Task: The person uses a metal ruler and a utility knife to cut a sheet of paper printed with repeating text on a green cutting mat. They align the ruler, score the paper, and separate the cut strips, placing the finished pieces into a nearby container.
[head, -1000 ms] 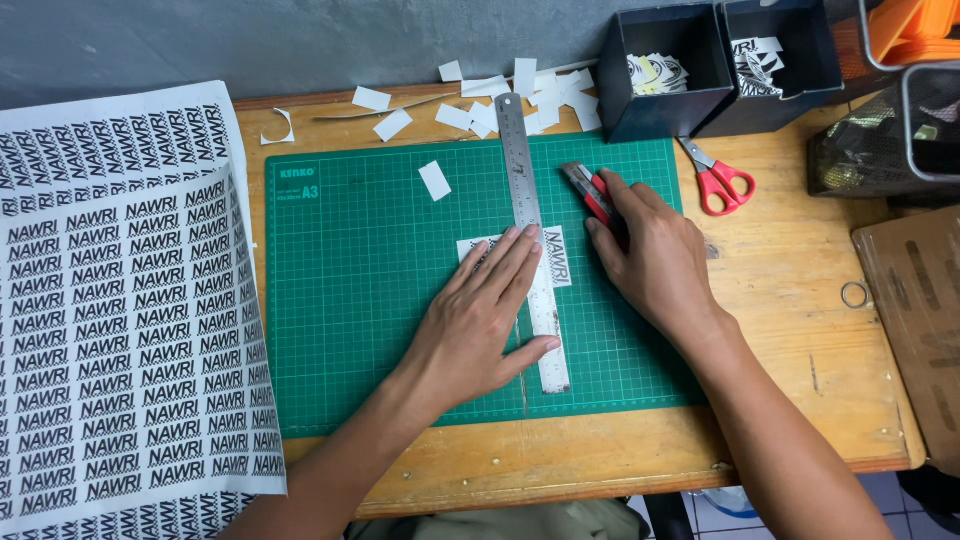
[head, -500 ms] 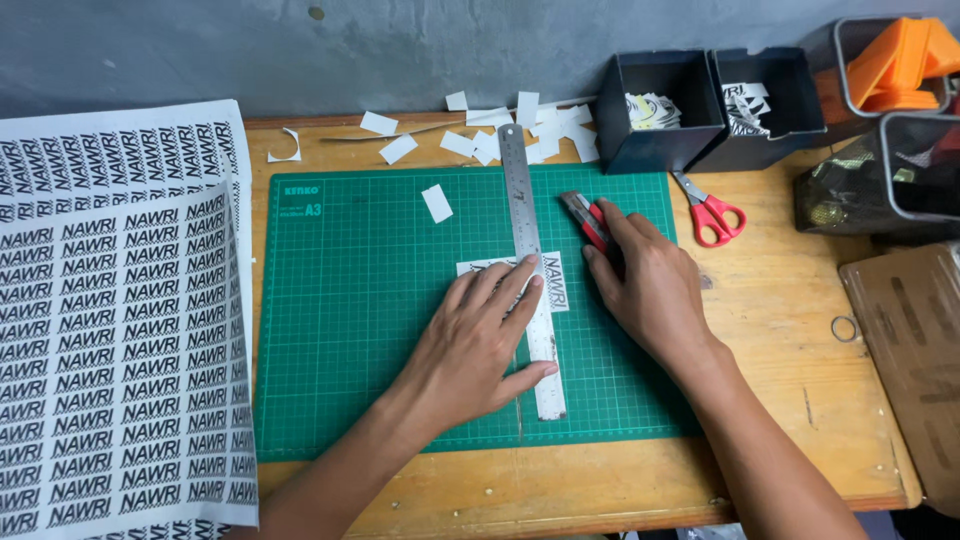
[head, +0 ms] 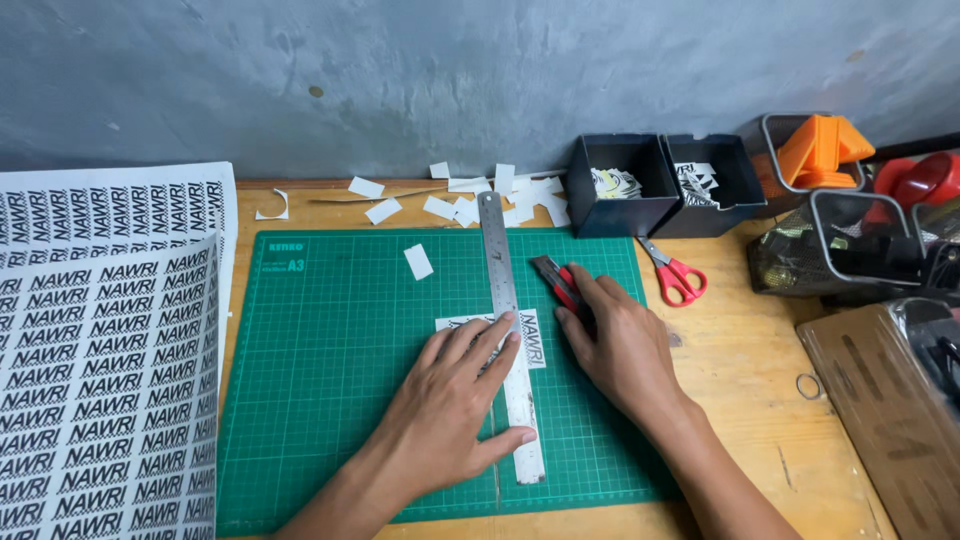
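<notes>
My left hand point(head: 455, 400) lies flat with spread fingers on a steel ruler point(head: 507, 310) and on a small printed paper strip point(head: 530, 350) under it, on a green cutting mat point(head: 330, 380). The ruler runs lengthwise away from me down the mat's middle. Just right of the ruler, my right hand point(head: 620, 345) is closed around a red and black utility knife point(head: 555, 282), whose tip points away from me and rests on the mat.
Printed label sheets point(head: 105, 350) lie left of the mat. Paper offcuts point(head: 470, 200) are scattered at the wall. Two dark bins point(head: 660, 185) with scraps, red-handled scissors point(head: 675, 272), wire baskets point(head: 850, 240) and a cardboard piece point(head: 890, 400) fill the right side of the wooden table.
The view has tilted up and shifted, showing more wall. Both hands, ruler and knife hold about the same position on the mat.
</notes>
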